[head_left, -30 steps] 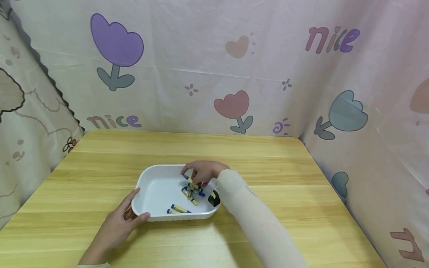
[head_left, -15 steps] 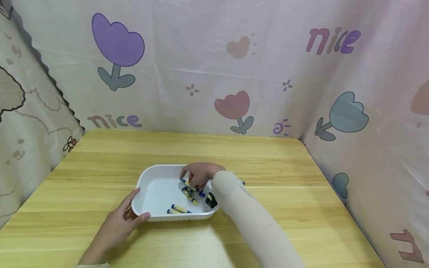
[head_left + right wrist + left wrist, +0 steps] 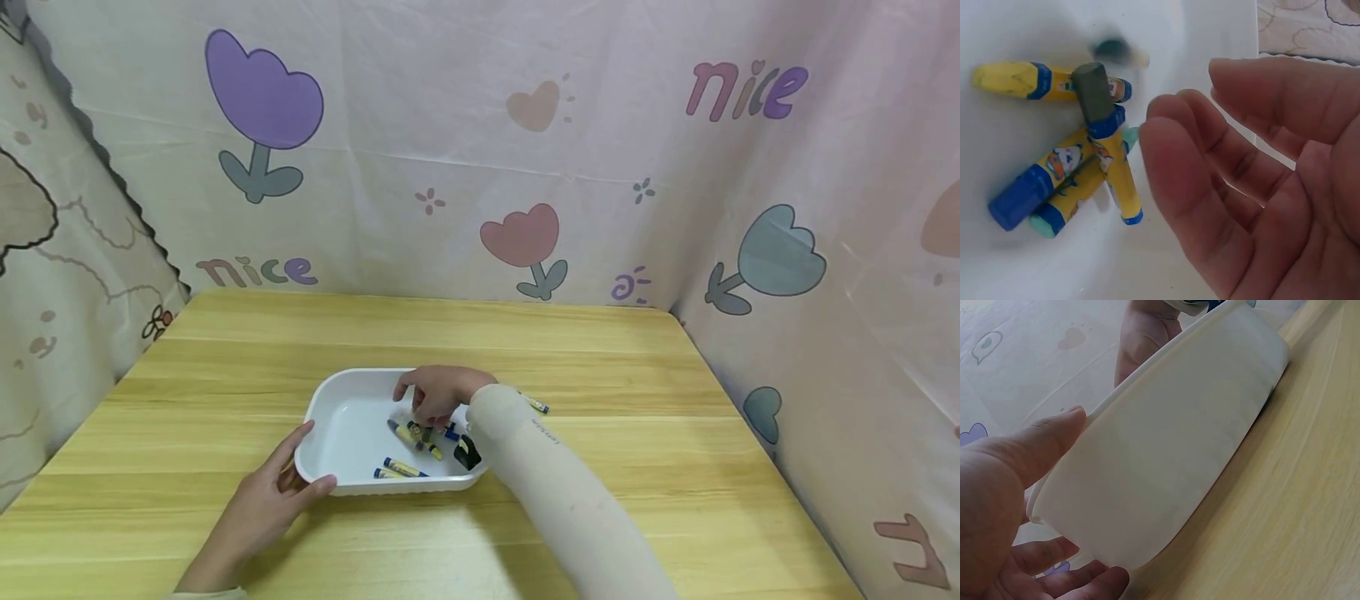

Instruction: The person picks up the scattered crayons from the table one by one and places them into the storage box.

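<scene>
A white plastic tray (image 3: 341, 429) stands on the table with several crayons inside. My left hand (image 3: 258, 508) grips its left end, thumb on the rim and fingers against the outer wall, as the left wrist view shows. Over the tray's right half is my right hand (image 3: 441, 393), its fingers loosely bent with nothing between them. Beside those fingers in the right wrist view, an olive-grey crayon (image 3: 1116, 172) lies across a yellow crayon (image 3: 1007, 80), a blue crayon (image 3: 1038, 187) and a light green crayon (image 3: 1075, 197). A dark green object (image 3: 1113, 51) behind them is blurred.
Two crayons (image 3: 403, 467) lie by the tray's near wall. Outside, right of the tray, another crayon (image 3: 536, 403) rests on the wooden table (image 3: 600, 367), partly behind the sleeve. A black device (image 3: 467, 452) sits by the right wrist. Patterned curtains (image 3: 420, 108) border the table.
My right hand has shifted slightly left and let go of the grey-tipped crayon, which now lies lower on the others. The crayon outside shows more from behind the sleeve. My left hand has stayed put.
</scene>
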`<state>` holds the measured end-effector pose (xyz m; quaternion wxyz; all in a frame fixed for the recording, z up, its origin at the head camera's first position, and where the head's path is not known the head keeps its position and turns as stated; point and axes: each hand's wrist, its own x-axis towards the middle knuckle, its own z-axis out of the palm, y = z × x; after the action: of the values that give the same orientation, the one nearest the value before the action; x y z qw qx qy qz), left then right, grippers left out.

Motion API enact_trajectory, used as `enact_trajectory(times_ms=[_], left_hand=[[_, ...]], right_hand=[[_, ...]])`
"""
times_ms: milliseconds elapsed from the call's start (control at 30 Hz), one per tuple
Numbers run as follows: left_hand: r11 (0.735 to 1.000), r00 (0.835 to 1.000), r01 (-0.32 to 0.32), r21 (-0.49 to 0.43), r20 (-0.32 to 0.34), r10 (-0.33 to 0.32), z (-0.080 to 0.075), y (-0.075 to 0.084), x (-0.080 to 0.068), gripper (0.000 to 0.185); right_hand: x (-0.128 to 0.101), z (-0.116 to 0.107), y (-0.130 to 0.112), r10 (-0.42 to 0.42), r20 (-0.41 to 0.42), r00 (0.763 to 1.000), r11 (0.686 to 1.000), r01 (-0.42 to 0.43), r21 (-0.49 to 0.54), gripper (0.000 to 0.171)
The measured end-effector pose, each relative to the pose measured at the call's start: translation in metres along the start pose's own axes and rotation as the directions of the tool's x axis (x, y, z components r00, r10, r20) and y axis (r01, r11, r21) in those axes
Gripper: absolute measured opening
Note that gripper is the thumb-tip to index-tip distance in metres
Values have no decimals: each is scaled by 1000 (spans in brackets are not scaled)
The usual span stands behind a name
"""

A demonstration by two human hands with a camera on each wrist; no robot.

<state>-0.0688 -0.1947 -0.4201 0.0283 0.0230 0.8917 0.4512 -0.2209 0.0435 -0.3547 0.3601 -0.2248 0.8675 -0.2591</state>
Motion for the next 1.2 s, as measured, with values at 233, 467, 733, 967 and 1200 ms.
enact_trajectory(times_ms=[233, 467, 733, 967, 1200], left_hand=[[1000, 1000, 2, 8, -4, -2, 1, 0, 0, 88], [1000, 1000, 0, 6, -11, 0, 2, 1, 1, 88], [1000, 1000, 29, 7, 3, -29, 1, 2, -1, 89], [998, 1000, 25, -50, 2, -25, 4, 2, -2, 88], [999, 1000, 11, -49, -5, -11, 3, 3, 0, 88]], right_hand=[[-8, -8, 1, 6, -37, 999, 1000, -6, 8, 36], [-21, -26, 11, -11, -102, 995, 1000, 12, 9, 37], [-38, -48, 36, -5, -175, 985, 999, 10, 31, 37], [-51, -56, 76, 5, -236, 972, 996, 15, 83, 35], [-59, -59, 107, 57, -257, 965, 994, -31, 104, 33]])
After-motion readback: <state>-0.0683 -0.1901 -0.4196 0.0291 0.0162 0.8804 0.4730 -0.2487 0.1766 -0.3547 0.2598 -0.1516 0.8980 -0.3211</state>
